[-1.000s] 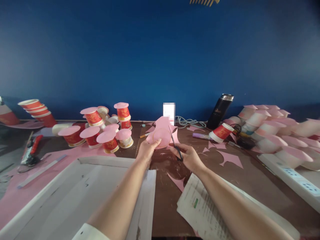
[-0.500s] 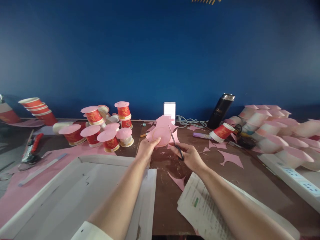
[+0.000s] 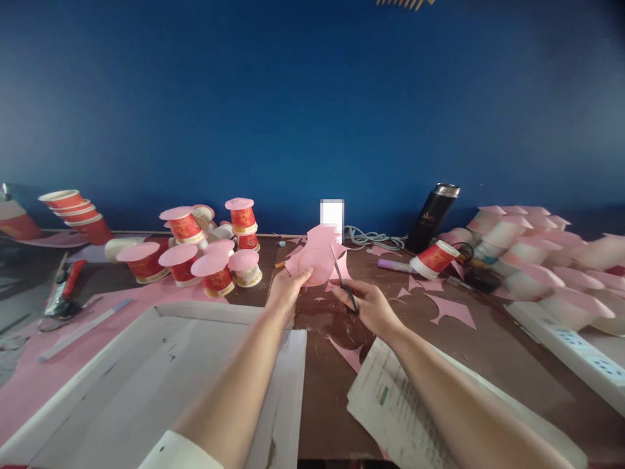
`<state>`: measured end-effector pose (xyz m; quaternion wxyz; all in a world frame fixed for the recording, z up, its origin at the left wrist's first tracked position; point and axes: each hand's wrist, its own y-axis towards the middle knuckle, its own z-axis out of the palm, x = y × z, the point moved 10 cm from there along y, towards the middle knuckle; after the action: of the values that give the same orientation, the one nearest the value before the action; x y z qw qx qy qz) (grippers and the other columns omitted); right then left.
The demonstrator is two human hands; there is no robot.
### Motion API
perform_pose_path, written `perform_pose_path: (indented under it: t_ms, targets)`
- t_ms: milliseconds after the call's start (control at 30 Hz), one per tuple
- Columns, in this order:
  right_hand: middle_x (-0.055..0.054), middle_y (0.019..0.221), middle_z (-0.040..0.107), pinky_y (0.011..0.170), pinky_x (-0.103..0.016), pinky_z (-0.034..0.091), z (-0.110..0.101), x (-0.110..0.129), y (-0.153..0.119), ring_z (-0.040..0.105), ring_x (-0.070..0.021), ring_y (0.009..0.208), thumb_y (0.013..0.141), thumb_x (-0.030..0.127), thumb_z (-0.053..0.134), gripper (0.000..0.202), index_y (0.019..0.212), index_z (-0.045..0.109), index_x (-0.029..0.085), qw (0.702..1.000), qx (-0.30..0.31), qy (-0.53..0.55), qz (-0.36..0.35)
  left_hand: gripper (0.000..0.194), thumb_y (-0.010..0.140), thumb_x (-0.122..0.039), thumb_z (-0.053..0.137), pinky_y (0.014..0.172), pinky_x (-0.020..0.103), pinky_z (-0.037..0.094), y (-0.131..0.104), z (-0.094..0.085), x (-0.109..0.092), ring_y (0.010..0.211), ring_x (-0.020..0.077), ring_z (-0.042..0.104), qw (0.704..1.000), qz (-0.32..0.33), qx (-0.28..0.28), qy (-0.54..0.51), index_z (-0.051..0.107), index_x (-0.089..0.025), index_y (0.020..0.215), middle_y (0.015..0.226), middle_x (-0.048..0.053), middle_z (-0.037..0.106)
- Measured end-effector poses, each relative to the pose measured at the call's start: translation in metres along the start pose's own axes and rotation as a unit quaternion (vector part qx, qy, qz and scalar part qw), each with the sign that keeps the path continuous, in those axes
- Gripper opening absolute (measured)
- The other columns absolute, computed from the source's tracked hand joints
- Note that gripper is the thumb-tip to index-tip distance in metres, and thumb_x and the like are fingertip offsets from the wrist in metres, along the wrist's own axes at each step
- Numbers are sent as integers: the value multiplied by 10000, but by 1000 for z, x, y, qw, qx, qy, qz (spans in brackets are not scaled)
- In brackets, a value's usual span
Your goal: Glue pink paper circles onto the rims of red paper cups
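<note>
Between thumb and fingers, my left hand point(image 3: 288, 290) grips a piece of pink paper point(image 3: 317, 264) with a round outline on it. My right hand point(image 3: 372, 306) is closed around the dark handles of a pair of scissors point(image 3: 347, 292). The blades point up and away, right along the right side of the circle. Whether the blades are apart is too small to tell. Pink paper scraps point(image 3: 452, 311) lie on the brown table point(image 3: 322, 397) around my hands.
Red paper cups with pink discs point(image 3: 215, 273) stand at left, behind a shallow white box point(image 3: 146, 378). A black flask point(image 3: 432, 218), a tipped red cup point(image 3: 434, 259), a pile of pink-topped cups point(image 3: 532, 260) and a power strip point(image 3: 576, 352) are at right. Printed sheets point(image 3: 390, 404) lie under my right forearm.
Almost nothing differs. The view has shifted very slightly, while both hands, the pink paper and the scissors keep nearly the same place.
</note>
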<state>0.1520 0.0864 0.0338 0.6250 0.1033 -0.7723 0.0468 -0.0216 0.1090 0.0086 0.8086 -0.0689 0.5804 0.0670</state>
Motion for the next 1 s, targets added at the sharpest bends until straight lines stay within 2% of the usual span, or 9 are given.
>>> perform_pose_path:
  t_ms: [200, 400, 633, 1000]
  targets:
    - [6, 660, 612, 567, -250, 385, 1, 2, -1, 499, -111, 575, 730, 520, 675, 484, 1045, 700, 154, 1000, 6, 24, -6, 416, 629, -376, 773, 553, 228, 442, 0, 2, 1, 616, 144, 607, 1000, 6, 2, 16, 712, -139, 967, 800, 66, 716]
    - [3, 672, 622, 578, -254, 397, -2, -1, 1, 509, -113, 576, 724, 516, 681, 473, 1029, 708, 155, 1000, -8, 17, -7, 487, 624, -390, 779, 687, 303, 510, -3, 9, 2, 711, 204, 665, 1000, 0, 27, -2, 697, -148, 1038, 861, 78, 732]
    - [-8, 694, 641, 581, -252, 412, -5, 0, 2, 523, -123, 600, 718, 525, 673, 480, 1016, 719, 151, 1000, -22, -9, -12, 401, 637, -349, 774, 584, 250, 464, -3, 6, -1, 586, 141, 604, 1000, -1, 11, 0, 708, -137, 971, 758, 51, 713]
    - [-9, 687, 626, 551, -238, 388, -4, 2, 1, 481, -106, 576, 727, 523, 665, 475, 1010, 725, 146, 999, -12, -31, -11, 425, 620, -375, 781, 513, 190, 383, 0, 0, 1, 575, 89, 532, 1000, -3, 0, 6, 705, -138, 964, 807, 58, 693]
